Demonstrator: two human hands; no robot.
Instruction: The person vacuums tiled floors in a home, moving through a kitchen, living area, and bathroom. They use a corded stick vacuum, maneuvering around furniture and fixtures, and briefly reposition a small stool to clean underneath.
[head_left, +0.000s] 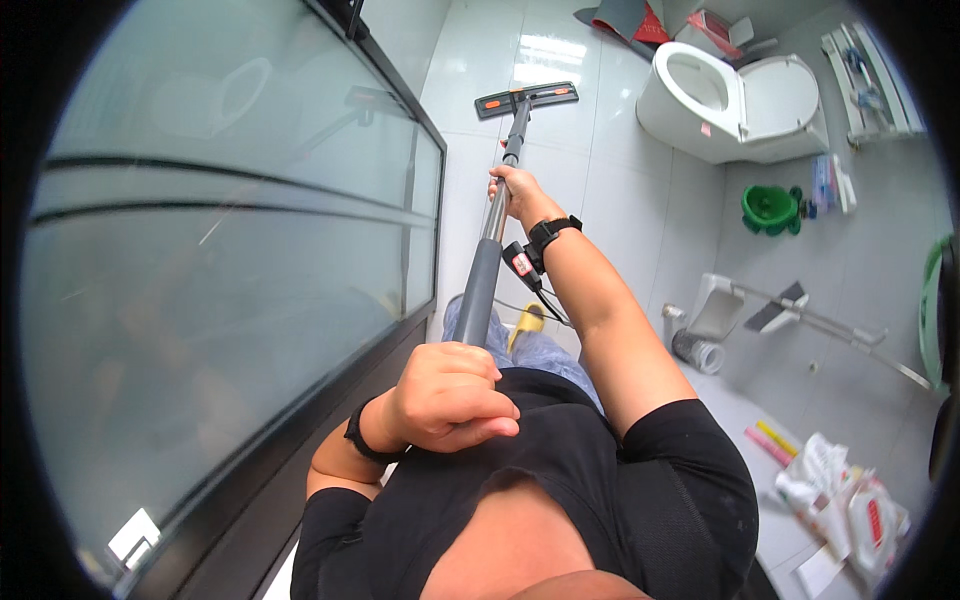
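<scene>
A flat mop (527, 99) with a dark rectangular head and orange clips lies against the light tiled floor. Its metal pole and grey grip run back towards my body. My left hand (457, 397) is closed around the top end of the grey grip, close to my chest. Farther down, my right hand (514, 191) wraps around the bare metal pole. A black strap with a small device and cable (525, 266) sits at my right wrist. A yellow slipper (527, 322) shows below the grip, beside bluish, translucent leg coverings.
A dark-framed frosted glass panel (247, 247) stands close on my left. To the right are a toilet (694, 101) with its lid raised, a green plastic bowl (771, 208), a metal wall rail (825, 322), and bags and a wipes pack (874, 525).
</scene>
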